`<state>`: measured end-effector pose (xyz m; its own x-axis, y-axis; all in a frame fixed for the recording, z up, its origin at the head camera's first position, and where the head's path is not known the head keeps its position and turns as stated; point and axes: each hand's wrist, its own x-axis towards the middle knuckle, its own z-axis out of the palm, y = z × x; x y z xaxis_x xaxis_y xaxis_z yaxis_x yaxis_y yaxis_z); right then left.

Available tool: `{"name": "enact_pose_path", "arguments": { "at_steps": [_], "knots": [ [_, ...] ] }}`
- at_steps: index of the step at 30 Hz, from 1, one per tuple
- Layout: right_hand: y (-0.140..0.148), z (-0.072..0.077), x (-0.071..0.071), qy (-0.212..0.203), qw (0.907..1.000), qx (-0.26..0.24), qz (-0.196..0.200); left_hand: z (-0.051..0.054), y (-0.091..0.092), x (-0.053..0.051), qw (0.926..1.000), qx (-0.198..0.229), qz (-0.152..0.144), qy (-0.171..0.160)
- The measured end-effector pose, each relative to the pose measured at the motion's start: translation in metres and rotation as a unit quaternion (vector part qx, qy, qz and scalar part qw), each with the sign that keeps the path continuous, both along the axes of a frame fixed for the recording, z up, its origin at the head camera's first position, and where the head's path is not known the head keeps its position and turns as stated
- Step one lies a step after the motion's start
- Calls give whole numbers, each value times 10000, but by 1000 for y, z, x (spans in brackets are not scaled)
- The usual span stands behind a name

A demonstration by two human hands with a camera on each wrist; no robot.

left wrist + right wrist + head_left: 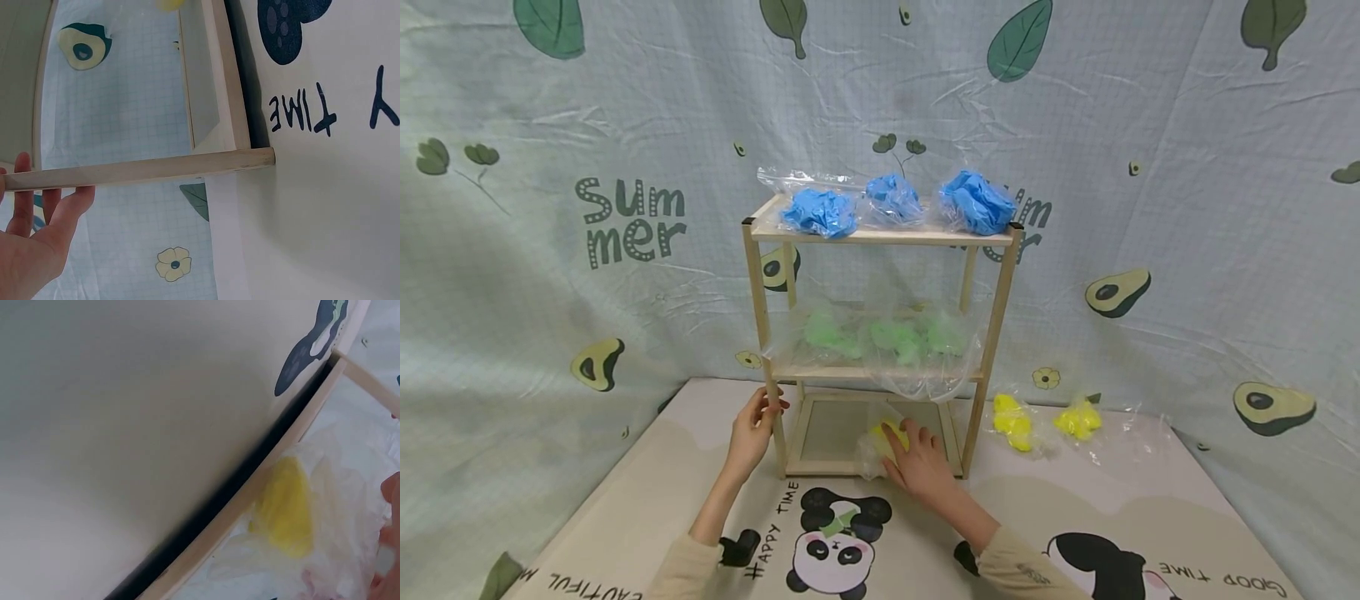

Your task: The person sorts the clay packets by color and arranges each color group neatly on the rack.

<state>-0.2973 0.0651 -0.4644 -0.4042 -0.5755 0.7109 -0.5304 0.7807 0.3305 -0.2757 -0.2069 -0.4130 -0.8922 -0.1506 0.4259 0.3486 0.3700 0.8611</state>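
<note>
A small wooden rack (880,239) with three levels stands on the table. My left hand (752,429) holds its left front post (137,173), with fingers on both sides of the wood in the left wrist view. On the bottom level, near the front rail, lies a clear plastic bag with yellow contents (886,439). My right hand (922,467) is over this bag, thumb and index finger spread apart at its right side. In the right wrist view the yellow bag (287,509) lies against the rail, and only some fingers (389,534) show at the edge.
Bags with blue contents (977,202) sit on the top level, and bags with green contents (895,337) on the middle one. Right of the rack, two yellow bags (1013,423) lie on the table. A patterned cloth (880,100) hangs behind.
</note>
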Motion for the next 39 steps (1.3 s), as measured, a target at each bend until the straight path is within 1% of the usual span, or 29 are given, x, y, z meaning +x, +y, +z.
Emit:
{"name": "enact_pose_path", "arguments": {
  "at_steps": [3, 5, 6, 7, 10, 11, 12, 14, 15, 17, 18, 19, 21, 24, 25, 27, 30, 32, 34, 39],
  "knots": [
    [2, 2, 3, -473, 9987, 162, 80, 0, 0, 0, 10000, -10, -1, 51],
    [5, 3, 7, -832, 9961, 186, 215, 1, 0, 1, 10000, -29, -7, 82],
    [6, 4, 9, -934, 9950, 198, 299, 1, 0, 1, 10000, -40, -12, 82],
    [7, 5, 11, -972, 9943, 215, 385, 1, 0, 1, 9999, -39, -5, 95],
    [11, 6, 15, -913, 9932, 213, 696, 0, 0, 1, 9999, -26, -7, 100],
    [13, 3, 14, -846, 9929, 220, 809, 0, 0, 1, 10000, -29, -9, 93],
    [14, 3, 15, -827, 9924, 246, 881, 0, 0, 1, 10000, -34, -7, 84],
    [17, 3, 17, -967, 9905, 341, 915, 0, 0, 1, 10000, -43, -10, 59],
    [19, 3, 18, -1145, 9885, 403, 898, 0, 0, 2, 10000, -38, -13, 44],
    [21, 3, 21, -1581, 9824, 642, 760, 0, 0, 2, 10000, -35, 0, 33],
    [22, 6, 26, -1849, 9775, 788, 636, 0, 0, 2, 10000, -28, 3, 33],
    [23, 6, 28, -2091, 9721, 932, 513, 0, 0, 2, 10000, -22, 8, 39],
    [26, 7, 31, -2451, 9612, 1223, 320, 0, 0, 1, 10000, -15, 19, 49],
    [30, 8, 34, -2749, 9480, 1601, 132, 0, 0, 1, 10000, -39, 31, 72],
    [31, 8, 35, -2820, 9445, 1680, 102, 0, 0, 1, 10000, -38, 36, 78],
    [33, 8, 35, -2907, 9406, 1748, 113, 1, 0, 1, 10000, -33, 45, 78],
    [35, 8, 34, -3011, 9392, 1637, 213, 1, 0, 1, 9999, -28, 50, 90],
    [36, 8, 32, -3000, 9412, 1527, 292, 1, 0, 1, 10000, -18, 44, 72],
    [35, 7, 29, -2903, 9459, 1395, 391, 1, 0, 2, 10000, -12, 44, 52],
    [31, 2, 17, -2294, 9644, 1219, 497, 1, 1, 1, 10000, -14, 89, -8]
  ]
}}
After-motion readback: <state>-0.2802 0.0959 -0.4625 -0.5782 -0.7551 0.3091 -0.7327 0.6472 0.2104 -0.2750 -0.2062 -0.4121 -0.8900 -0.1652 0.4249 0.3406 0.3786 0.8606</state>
